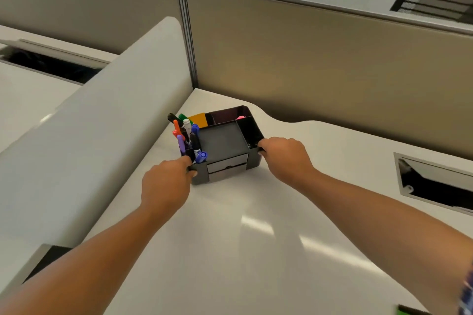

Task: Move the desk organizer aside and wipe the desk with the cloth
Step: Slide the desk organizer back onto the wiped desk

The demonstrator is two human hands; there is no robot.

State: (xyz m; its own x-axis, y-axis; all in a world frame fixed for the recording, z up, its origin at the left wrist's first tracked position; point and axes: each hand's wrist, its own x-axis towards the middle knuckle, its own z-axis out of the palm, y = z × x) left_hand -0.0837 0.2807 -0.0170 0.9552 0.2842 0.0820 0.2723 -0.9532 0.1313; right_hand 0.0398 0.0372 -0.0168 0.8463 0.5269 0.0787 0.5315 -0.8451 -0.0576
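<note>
A black desk organizer (225, 142) stands on the white desk (256, 238), near the corner where the partitions meet. Several coloured markers (189, 138) stick up from its left compartments, and an orange pad and a pink note lie in its back slots. My left hand (166, 184) grips the organizer's front left corner. My right hand (284, 158) grips its right side. Both arms reach forward across the desk. A green and dark object (407, 311) shows at the bottom right edge; I cannot tell whether it is the cloth.
Beige partition panels (320, 64) close the desk at the back, and a curved white divider (102, 135) borders it on the left. An open cable hatch (435, 184) is cut into the desk at right. Another desk with a dark opening (51, 66) lies at the far left.
</note>
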